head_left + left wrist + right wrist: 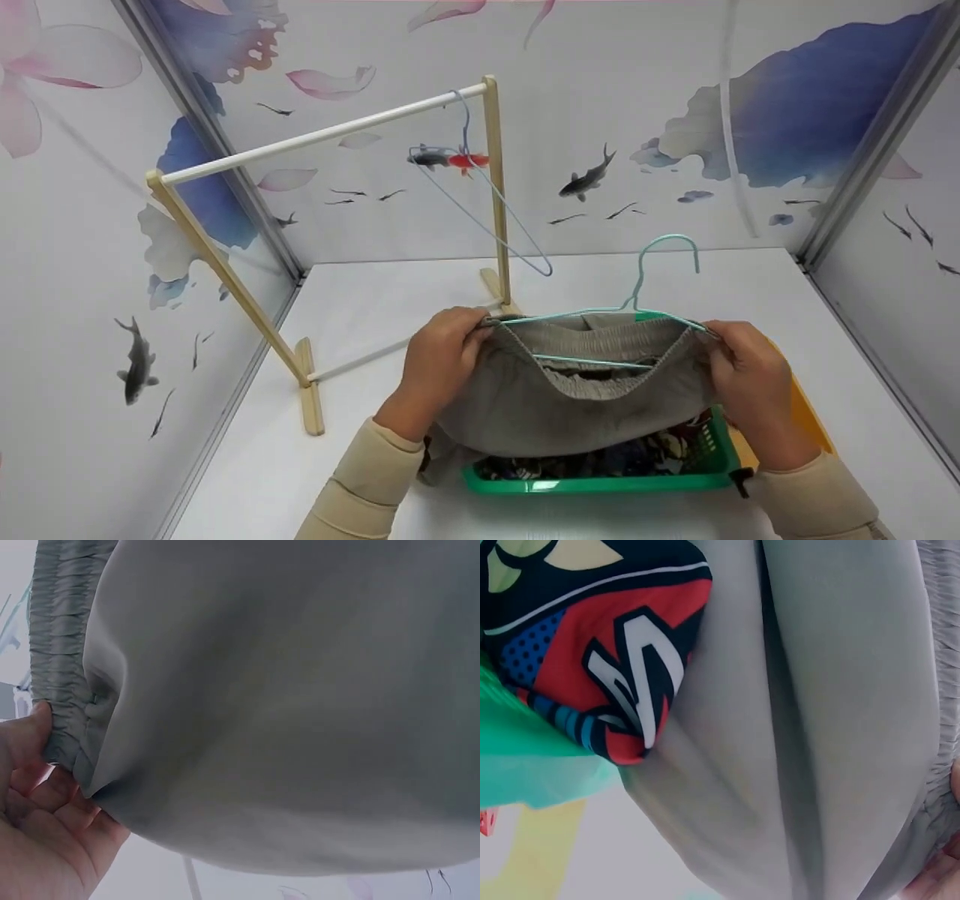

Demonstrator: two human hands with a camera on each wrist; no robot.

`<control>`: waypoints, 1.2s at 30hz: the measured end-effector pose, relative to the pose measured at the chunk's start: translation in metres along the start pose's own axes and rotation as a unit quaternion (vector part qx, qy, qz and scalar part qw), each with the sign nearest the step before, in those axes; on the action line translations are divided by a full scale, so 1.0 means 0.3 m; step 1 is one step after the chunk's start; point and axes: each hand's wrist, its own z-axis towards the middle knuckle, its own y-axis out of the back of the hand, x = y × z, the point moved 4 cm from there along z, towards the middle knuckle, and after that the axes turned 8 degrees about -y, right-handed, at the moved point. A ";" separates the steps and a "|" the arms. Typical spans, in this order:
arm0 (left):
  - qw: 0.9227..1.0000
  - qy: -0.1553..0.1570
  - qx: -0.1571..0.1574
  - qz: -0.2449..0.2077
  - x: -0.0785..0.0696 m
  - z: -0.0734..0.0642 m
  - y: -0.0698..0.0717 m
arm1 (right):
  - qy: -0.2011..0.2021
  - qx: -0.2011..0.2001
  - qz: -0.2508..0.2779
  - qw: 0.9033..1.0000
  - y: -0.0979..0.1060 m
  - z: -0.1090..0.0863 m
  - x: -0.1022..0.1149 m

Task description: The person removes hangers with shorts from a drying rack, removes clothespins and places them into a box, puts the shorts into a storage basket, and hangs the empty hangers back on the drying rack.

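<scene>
Both hands hold up grey elastic-waist pants [577,424] by the two ends of the waistband. A mint-green wire hanger [636,294] lies across the waist opening, its hook standing up above it and its lower bar showing inside. My left hand [442,364] pinches the left end of the waistband; in the left wrist view the thumb and fingers of that hand [56,832] grip the gathered elastic. The right end, with the hanger's tip beside it, is pinched by my right hand [757,382]. Only fingertips of the right hand [939,870] show in the right wrist view.
Below the pants stands a green basket [600,486] of clothes; a printed red and black garment [641,667] overhangs its rim. A yellow container [806,409] sits behind the right hand. At the left, a wooden-legged rack [330,133] carries a blue hanger [466,124].
</scene>
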 end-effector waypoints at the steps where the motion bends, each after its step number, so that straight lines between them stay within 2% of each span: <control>1: 1.000 0.003 -0.005 -0.003 0.002 0.002 0.005 | -0.004 -0.001 0.000 1.000 0.004 0.001 -0.002; 7: 0.999 0.020 -0.030 -0.024 0.018 0.019 0.023 | -0.024 -0.002 0.009 1.000 0.026 0.013 -0.014; 13: 0.997 0.015 -0.066 -0.049 0.022 0.051 0.035 | -0.022 -0.024 0.015 0.999 0.040 0.026 -0.024; 21: 0.992 0.037 -0.076 -0.095 0.035 0.068 0.034 | -0.039 -0.036 0.020 0.998 0.045 0.030 -0.036; 30: 0.978 0.081 -0.080 -0.175 0.057 0.051 0.029 | -0.060 -0.023 0.029 0.997 0.047 0.025 -0.049; 36: 0.962 0.119 -0.090 -0.230 0.081 0.038 0.019 | -0.056 -0.027 0.033 0.998 0.046 0.021 -0.054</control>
